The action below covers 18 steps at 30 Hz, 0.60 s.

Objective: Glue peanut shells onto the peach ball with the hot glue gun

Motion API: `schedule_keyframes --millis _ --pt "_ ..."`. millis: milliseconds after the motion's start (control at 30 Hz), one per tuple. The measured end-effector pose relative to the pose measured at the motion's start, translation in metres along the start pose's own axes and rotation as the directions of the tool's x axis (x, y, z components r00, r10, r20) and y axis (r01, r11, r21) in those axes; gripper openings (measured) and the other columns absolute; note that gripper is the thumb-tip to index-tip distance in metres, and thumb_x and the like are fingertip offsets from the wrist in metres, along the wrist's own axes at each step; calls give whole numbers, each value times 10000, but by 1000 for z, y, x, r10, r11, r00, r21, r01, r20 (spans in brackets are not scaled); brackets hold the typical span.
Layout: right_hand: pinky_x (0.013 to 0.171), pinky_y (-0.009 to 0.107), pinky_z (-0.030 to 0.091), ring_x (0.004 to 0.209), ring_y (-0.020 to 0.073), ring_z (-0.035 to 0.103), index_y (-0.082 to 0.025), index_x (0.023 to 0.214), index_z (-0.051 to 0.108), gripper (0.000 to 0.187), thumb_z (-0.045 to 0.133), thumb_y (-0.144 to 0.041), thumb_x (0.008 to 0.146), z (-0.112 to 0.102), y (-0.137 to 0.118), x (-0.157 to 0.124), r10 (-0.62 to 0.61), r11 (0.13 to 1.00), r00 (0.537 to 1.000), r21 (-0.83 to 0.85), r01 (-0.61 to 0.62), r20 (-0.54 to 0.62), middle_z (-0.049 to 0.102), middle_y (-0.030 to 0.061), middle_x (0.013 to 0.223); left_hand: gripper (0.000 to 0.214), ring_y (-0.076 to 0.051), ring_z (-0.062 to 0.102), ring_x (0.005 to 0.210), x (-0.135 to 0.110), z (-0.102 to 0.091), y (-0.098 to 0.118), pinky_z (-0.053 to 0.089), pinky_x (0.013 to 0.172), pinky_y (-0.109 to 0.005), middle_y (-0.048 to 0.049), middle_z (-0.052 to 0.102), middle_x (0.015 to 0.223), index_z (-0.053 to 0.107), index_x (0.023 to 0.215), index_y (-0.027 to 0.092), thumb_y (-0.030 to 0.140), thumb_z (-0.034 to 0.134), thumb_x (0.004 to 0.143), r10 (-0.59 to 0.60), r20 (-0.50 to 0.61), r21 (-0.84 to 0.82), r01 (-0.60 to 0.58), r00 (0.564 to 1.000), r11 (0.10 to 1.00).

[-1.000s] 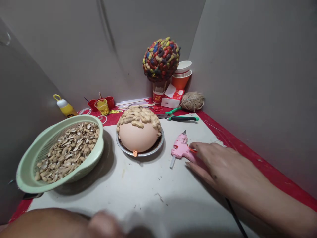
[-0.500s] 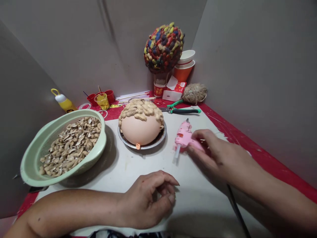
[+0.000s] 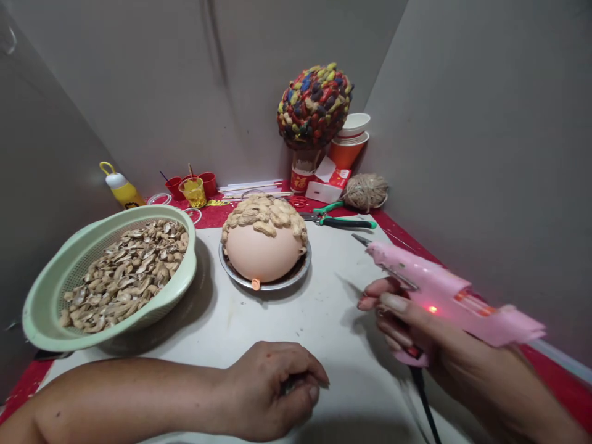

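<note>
A pink hot glue gun (image 3: 419, 277) is in my right hand (image 3: 444, 336), its nozzle pointing up and left and a small red light glowing on its side. My fingers wrap its handle, and it is raised off the white board. My left hand (image 3: 272, 388) rests on the board near the front, fingers curled in loosely, with no object showing in them. Beyond it, a peach balloon (image 3: 261, 256) lies in a shallow metal bowl (image 3: 282, 285). Peanut shells (image 3: 263, 213) cover the balloon's upper part, and its orange knot faces me.
A green colander (image 3: 34, 308) of peanut shells stands left. Behind are a yellow bottle (image 3: 123, 191), paint cups (image 3: 194, 192), pliers (image 3: 345, 222), twine (image 3: 367, 191), paper cups (image 3: 354, 139) and a colourful shell-covered ball (image 3: 314, 105). Grey walls enclose the table; a black cord (image 3: 425, 407) hangs from the glue gun.
My right hand has lifted the glue gun off the board, brought it right and closer, and turned it so the side light shows. My left hand's fingers have curled in slightly more.
</note>
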State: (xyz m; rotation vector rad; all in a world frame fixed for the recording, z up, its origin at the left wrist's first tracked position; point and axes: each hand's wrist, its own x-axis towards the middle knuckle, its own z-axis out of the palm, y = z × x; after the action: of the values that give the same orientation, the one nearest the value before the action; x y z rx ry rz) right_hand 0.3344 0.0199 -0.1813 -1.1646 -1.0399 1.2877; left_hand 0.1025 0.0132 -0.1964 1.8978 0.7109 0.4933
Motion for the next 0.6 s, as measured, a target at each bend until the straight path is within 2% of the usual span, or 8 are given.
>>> schedule_keyframes --millis 100,233,300,400,500,600 --pt "365 152 330 452 55 371 -191 842 673 258 703 -445 808 0 -13 4 26 998 999 55 -25 -21 546 -5 673 259 -154 589 675 1 2 -5 483 654 -234 -103 666 806 681 1009 86 128 525 807 62 -33 34 -61 998 998" --pt "413 160 397 476 60 419 -190 753 689 227 759 -406 743 11 -41 15 -126 985 987 107 136 -97 560 -5 700 297 -175 626 753 0 5 -10 506 707 -245 -117 670 828 688 1008 80 66 526 759 108 -55 61 -105 993 993" --pt "435 159 419 505 70 458 -203 705 683 230 792 -406 701 19 -47 21 -187 966 974 155 206 -130 574 -8 716 293 -182 640 784 -1 5 -11 513 733 -248 -121 680 825 693 1003 79 62 519 769 110 -56 58 -106 992 993" --pt "443 154 417 532 88 473 -218 699 671 272 781 -467 702 28 -37 29 -219 953 967 183 240 -127 548 -20 663 241 -191 660 805 -1 4 -8 525 752 -248 -137 704 831 706 952 81 101 521 799 110 -51 40 -108 993 993" --pt "476 146 424 549 92 480 -216 713 659 308 757 -508 728 29 -16 36 -200 963 974 160 215 -109 536 -21 624 223 -188 681 815 0 1 -3 532 770 -234 -131 729 831 715 907 105 162 509 844 109 -29 25 -108 994 994" --pt "495 145 434 564 96 497 -216 737 655 310 739 -514 753 26 0 41 -151 973 986 163 162 -77 544 -16 628 288 -191 704 867 1 -1 0 532 805 -225 -131 750 919 712 989 116 214 457 899 102 81 20 -104 991 994"
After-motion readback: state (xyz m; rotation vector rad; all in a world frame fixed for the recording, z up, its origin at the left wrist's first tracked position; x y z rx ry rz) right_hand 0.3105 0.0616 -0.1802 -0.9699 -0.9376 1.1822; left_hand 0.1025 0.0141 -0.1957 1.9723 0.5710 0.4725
